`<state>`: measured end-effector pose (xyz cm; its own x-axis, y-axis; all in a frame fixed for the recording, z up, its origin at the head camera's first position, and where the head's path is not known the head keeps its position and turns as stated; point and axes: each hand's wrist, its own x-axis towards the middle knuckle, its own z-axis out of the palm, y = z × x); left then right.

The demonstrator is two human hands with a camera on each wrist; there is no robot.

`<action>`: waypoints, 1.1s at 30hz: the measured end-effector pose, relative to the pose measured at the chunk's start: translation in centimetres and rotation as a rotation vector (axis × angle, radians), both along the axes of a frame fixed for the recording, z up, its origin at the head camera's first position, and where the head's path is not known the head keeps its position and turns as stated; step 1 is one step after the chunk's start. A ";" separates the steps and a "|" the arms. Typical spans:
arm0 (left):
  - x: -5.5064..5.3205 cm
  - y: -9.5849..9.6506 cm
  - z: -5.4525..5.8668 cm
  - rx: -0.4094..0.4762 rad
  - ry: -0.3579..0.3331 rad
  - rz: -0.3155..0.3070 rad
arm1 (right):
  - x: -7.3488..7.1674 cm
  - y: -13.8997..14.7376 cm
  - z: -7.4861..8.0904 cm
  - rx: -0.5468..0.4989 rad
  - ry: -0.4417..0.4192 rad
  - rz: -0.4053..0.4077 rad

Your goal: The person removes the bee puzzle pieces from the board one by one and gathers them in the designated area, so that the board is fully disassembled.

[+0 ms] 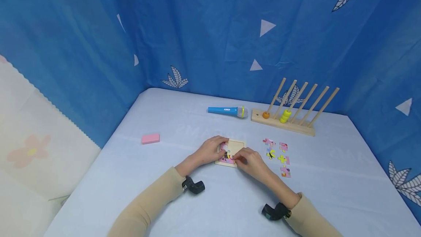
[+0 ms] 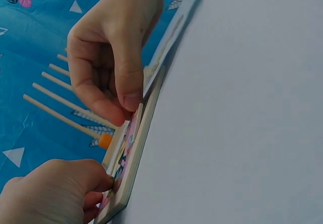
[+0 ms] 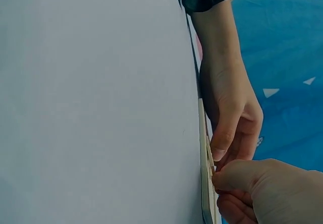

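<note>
A small wooden puzzle tray [image 1: 239, 145] lies on the table, with pink, yellow and black picture pieces [image 1: 226, 156] along its left and near side. My left hand [image 1: 209, 150] holds the tray by its left side, the thumb over the pieces. At the tray's near right corner, my right hand [image 1: 251, 162] pinches a puzzle piece [image 2: 133, 128] between thumb and forefinger; the fingertips hide most of it. In the left wrist view that piece stands slightly tilted above the tray rim. Several loose puzzle pieces [image 1: 283, 159] lie to the right of my right hand.
Behind the tray lies a blue toy microphone [image 1: 223, 111]. A wooden peg stand [image 1: 283, 124] with orange and yellow beads is at the back right. A pink block [image 1: 150, 138] rests on the left. Blue curtain [image 1: 210, 39] encloses the table's back.
</note>
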<state>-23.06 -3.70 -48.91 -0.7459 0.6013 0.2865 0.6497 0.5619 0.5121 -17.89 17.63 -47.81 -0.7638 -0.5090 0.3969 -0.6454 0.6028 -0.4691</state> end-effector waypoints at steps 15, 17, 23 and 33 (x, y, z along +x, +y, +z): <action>-0.2 0.6 0.0 -0.014 0.005 -0.005 | 0.9 4.4 2.9 -0.010 -0.084 -0.048; -0.2 0.6 0.2 -0.018 -0.001 -0.003 | 1.2 6.4 3.3 0.003 -0.104 -0.075; -0.2 0.1 0.5 -0.035 -0.039 0.012 | 2.4 11.1 2.5 0.015 -0.119 -0.147; -0.2 0.0 -0.1 -0.014 -0.029 0.001 | 2.7 12.9 1.1 -0.001 -0.098 -0.125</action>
